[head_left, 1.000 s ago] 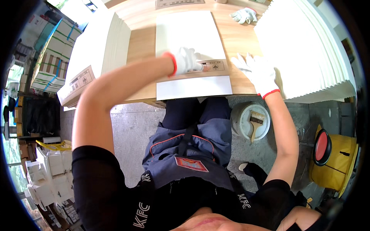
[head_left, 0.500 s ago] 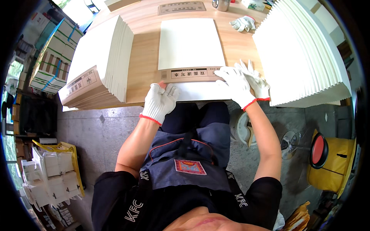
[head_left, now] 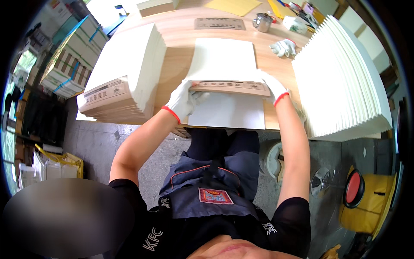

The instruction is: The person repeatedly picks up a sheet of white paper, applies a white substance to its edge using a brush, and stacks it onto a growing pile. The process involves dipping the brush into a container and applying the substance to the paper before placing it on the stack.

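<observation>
Wooden surface (head_left: 172, 64) fills the upper frame, with a fanned stack of white sheets (head_left: 340, 86) at right and another white stack (head_left: 125, 73) at left. At centre, a white board (head_left: 226, 110) lies under a brown printed strip (head_left: 228, 87), which the gloved left hand (head_left: 183, 100) and right hand (head_left: 272, 86) grip at its two ends.

The person's gloved left hand (head_left: 183, 101) and right hand (head_left: 271, 86) press on the two ends of a brown printed strip (head_left: 230, 87) lying across a white sheet (head_left: 224, 60) on the wooden table (head_left: 179, 34). A stack of sheets (head_left: 125, 73) sits left, fanned white sheets (head_left: 340, 86) right, a spare glove (head_left: 283, 47) farther off.
</observation>
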A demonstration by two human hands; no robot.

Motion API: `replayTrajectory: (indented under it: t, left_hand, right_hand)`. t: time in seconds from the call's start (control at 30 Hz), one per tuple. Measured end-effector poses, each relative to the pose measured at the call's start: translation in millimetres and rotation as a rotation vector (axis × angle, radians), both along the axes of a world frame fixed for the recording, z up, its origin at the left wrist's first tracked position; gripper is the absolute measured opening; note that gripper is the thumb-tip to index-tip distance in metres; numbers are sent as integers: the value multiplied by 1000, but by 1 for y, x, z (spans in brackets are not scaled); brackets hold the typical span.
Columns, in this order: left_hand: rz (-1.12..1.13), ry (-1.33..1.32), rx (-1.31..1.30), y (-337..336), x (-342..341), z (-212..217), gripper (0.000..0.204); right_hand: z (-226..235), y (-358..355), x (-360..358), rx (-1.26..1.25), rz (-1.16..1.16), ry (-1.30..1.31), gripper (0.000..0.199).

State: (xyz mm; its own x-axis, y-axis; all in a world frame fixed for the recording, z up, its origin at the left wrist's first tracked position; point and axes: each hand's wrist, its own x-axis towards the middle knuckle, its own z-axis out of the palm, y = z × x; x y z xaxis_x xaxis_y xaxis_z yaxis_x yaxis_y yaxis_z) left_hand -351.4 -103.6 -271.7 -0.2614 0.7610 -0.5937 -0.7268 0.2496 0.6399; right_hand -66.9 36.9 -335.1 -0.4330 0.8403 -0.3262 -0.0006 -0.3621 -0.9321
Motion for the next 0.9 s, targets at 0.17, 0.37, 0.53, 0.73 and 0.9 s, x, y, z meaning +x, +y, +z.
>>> replayTrajectory:
  t: [0.17, 0.37, 0.53, 0.73, 0.9]
  left_hand:
    - [-125, 492, 412, -34, -17, 17, 59]
    - [11, 957, 566, -103, -76, 73, 67]
    - [407, 1176, 494, -158, -168, 118, 41]
    - [400, 1548, 109, -177, -308, 86, 43]
    - [160, 1692, -210, -177, -314, 61, 42]
  right_hand:
    - [-4, -18, -25, -11, 7, 270, 30]
    - [50, -69, -95, 206, -265, 482, 32]
    - [117, -91, -236, 599, -203, 342, 37]
    - [122, -75, -343, 764, 59, -167, 24]
    - [116, -86, -339, 755, 202, -581, 51]
